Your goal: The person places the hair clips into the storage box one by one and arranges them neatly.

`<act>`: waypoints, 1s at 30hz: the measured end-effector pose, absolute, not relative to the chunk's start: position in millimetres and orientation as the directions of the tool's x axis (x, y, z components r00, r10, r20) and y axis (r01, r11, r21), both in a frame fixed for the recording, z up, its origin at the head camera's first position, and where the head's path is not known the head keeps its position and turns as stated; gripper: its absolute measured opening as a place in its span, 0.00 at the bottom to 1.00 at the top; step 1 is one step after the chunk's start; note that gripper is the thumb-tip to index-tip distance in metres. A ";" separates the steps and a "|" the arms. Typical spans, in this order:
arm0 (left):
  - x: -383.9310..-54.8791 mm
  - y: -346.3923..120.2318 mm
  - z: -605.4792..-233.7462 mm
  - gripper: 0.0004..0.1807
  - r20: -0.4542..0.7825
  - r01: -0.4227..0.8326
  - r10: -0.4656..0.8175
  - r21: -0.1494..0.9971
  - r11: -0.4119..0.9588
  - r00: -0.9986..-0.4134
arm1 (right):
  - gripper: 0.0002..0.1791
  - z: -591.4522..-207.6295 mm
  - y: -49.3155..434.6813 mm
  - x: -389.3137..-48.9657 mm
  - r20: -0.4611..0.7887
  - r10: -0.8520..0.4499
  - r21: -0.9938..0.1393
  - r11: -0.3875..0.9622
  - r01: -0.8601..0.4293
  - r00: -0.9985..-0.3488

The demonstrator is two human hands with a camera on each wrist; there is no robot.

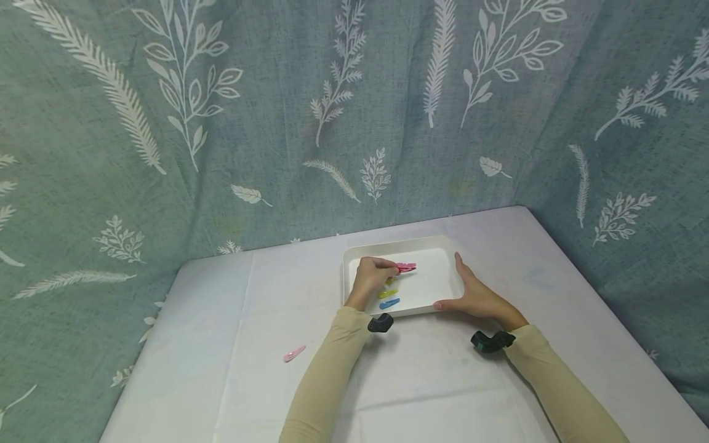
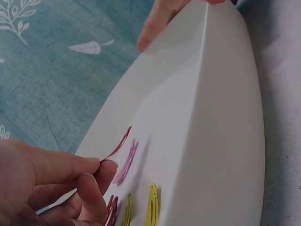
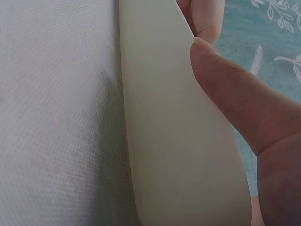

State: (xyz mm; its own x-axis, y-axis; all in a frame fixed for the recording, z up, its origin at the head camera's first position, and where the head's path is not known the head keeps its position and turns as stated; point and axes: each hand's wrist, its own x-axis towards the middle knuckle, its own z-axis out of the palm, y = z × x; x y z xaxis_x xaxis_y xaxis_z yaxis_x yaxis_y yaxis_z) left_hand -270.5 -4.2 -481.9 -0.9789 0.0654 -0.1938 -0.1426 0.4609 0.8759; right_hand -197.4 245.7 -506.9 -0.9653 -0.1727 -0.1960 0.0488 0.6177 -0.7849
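My left hand point(image 1: 372, 278) pinches a red hair clip point(image 2: 123, 141) between thumb and fingertips, over the inside of a white rectangular tray point(image 1: 434, 280). Close by the red clip, a pink hair clip point(image 2: 127, 162) shows in the left wrist view. Yellow hair clips point(image 2: 152, 205) and more red clips point(image 2: 111, 209) lie in the tray beneath my fingers. A blue hair clip point(image 1: 389, 303) is near the tray's front wall. My right hand point(image 1: 480, 299) grips the tray's front right corner, its thumb point(image 3: 225, 75) against the front wall and the fingers along the right side.
A lone pink hair clip point(image 1: 294, 353) lies on the white tablecloth point(image 1: 266, 307), left of my left forearm. Behind the table hangs a blue-green curtain point(image 1: 277, 166) with white leaf prints, which also runs along both sides.
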 end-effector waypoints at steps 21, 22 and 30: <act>-273.0 -1.8 -486.4 0.05 -0.135 -0.085 0.065 0.860 0.503 -0.989 | 0.81 -503.4 245.3 -194.9 -0.190 -0.178 -0.788 0.615 0.042 -0.966; -273.2 -1.5 -486.7 0.05 -0.129 -0.079 0.065 0.859 0.506 -0.990 | 0.81 -503.6 245.3 -195.1 -0.188 -0.178 -0.788 0.614 0.040 -0.966; -273.4 1.2 -486.6 0.05 -0.098 -0.046 0.069 0.842 0.537 -0.993 | 0.81 -504.8 245.8 -195.9 -0.198 -0.171 -0.787 0.615 0.052 -0.965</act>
